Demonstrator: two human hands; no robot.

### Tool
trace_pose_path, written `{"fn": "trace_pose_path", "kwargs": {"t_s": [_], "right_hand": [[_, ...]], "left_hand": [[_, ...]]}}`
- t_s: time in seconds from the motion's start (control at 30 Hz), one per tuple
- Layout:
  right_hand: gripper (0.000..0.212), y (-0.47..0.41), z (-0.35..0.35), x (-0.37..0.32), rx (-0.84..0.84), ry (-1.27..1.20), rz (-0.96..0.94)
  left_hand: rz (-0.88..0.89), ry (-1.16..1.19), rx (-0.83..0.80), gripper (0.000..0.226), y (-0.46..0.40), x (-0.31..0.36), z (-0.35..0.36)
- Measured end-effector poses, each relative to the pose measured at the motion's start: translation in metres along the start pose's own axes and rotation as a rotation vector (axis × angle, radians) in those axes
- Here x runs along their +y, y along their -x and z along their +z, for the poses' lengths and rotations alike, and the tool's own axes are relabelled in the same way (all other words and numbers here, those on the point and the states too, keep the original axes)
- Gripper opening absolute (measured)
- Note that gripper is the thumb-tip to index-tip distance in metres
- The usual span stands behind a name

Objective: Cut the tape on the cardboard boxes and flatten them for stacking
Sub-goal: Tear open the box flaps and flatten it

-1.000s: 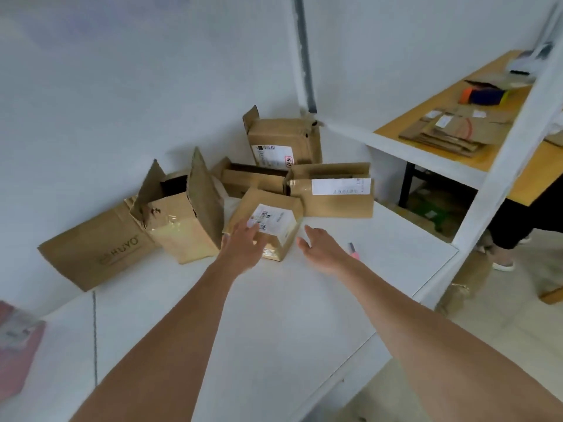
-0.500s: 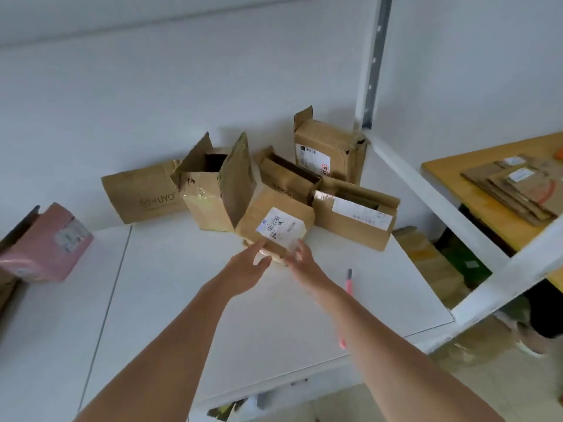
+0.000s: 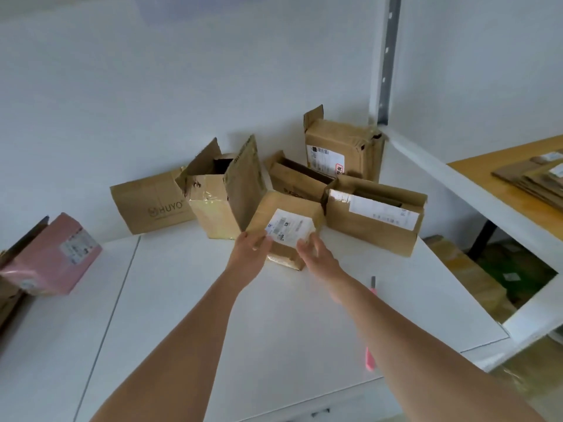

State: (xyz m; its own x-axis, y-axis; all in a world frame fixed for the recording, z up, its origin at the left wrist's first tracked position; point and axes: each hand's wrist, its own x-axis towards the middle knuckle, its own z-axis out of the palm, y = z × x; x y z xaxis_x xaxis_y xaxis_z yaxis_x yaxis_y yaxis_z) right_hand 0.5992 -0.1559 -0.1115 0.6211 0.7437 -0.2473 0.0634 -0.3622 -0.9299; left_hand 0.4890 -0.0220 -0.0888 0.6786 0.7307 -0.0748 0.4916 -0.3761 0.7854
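The left hand (image 3: pixel 248 254) and right hand (image 3: pixel 316 257) curl their fingers around opposite sides of a small brown cardboard box with a white label (image 3: pixel 286 226). Both arms stretch forward over the white counter (image 3: pixel 182 315).

- On the flat brown box (image 3: pixel 154 202), far to the left of my left-hand fingers (image 3: pixel 264 242), I read "HUYO" beside a round logo.
- The white label (image 3: pixel 291 228) between my fingers has print too small to read.
- The other labels are also not readable.
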Motion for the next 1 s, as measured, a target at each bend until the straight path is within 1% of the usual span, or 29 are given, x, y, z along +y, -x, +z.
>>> {"fn": "trace_pose_path", "kwargs": {"t_s": [0.07,0.1,0.13,0.2,0.23,0.3,0.37,0.43,0.5,0.6,0.67,0.73,0.8,0.87,0.9,0.93,0.97,1.0], "right_hand": [[0.058,0.019,0.005,-0.008,-0.041,-0.195,-0.068],[0.053,0.03,0.007,-0.014,-0.059,-0.239,-0.096],[0.048,0.039,0.009,-0.019,-0.057,-0.231,-0.132],[0.047,0.058,0.014,-0.029,-0.011,-0.126,-0.212],[0.046,0.071,0.014,-0.036,-0.007,-0.066,-0.22],[0.046,0.095,0.017,-0.047,-0.043,0.057,-0.161],[0.046,0.119,0.024,-0.051,-0.039,0.25,-0.156],[0.047,0.137,0.034,-0.051,0.0,0.36,-0.185],[0.048,0.145,0.038,-0.052,0.011,0.387,-0.171],[0.048,0.149,0.033,-0.056,-0.076,0.339,-0.124],[0.047,0.154,0.028,-0.052,-0.138,0.311,-0.151],[0.046,0.157,0.024,-0.046,-0.165,0.262,-0.157],[0.045,0.155,0.019,-0.043,-0.188,0.207,-0.128],[0.042,0.149,0.011,-0.044,-0.271,0.239,-0.127],[0.039,0.146,0.006,-0.042,-0.324,0.218,-0.125],[0.037,0.143,-0.001,-0.04,-0.334,0.141,-0.111],[0.035,0.139,-0.009,-0.034,-0.289,0.053,-0.092],[0.034,0.133,-0.018,-0.027,-0.189,0.055,-0.082]], "left_hand": [[-0.007,0.155,0.006,0.023,0.027,0.003,-0.009],[-0.048,0.232,-0.011,0.02,0.042,0.005,-0.015],[-0.104,0.311,-0.034,0.021,0.057,0.007,-0.022],[-0.23,0.444,-0.086,0.027,0.088,0.01,-0.034],[-0.301,0.46,-0.113,0.031,0.104,0.011,-0.04],[-0.434,0.441,-0.182,0.04,0.133,0.012,-0.052],[-0.511,0.451,-0.242,0.052,0.155,0.013,-0.062],[-0.524,0.429,-0.263,0.059,0.165,0.014,-0.07],[-0.498,0.383,-0.266,0.064,0.166,0.018,-0.075],[-0.459,0.269,-0.3,0.066,0.166,0.024,-0.076],[-0.461,0.198,-0.331,0.062,0.168,0.022,-0.072],[-0.479,0.178,-0.333,0.055,0.169,0.021,-0.068],[-0.522,0.199,-0.32,0.055,0.165,0.023,-0.068],[-0.556,0.254,-0.308,0.067,0.161,0.027,-0.072],[-0.554,0.291,-0.3,0.077,0.16,0.029,-0.073],[-0.543,0.321,-0.294,0.086,0.159,0.03,-0.074],[-0.528,0.337,-0.292,0.091,0.158,0.03,-0.075],[-0.518,0.342,-0.291,0.093,0.158,0.031,-0.074]]}}
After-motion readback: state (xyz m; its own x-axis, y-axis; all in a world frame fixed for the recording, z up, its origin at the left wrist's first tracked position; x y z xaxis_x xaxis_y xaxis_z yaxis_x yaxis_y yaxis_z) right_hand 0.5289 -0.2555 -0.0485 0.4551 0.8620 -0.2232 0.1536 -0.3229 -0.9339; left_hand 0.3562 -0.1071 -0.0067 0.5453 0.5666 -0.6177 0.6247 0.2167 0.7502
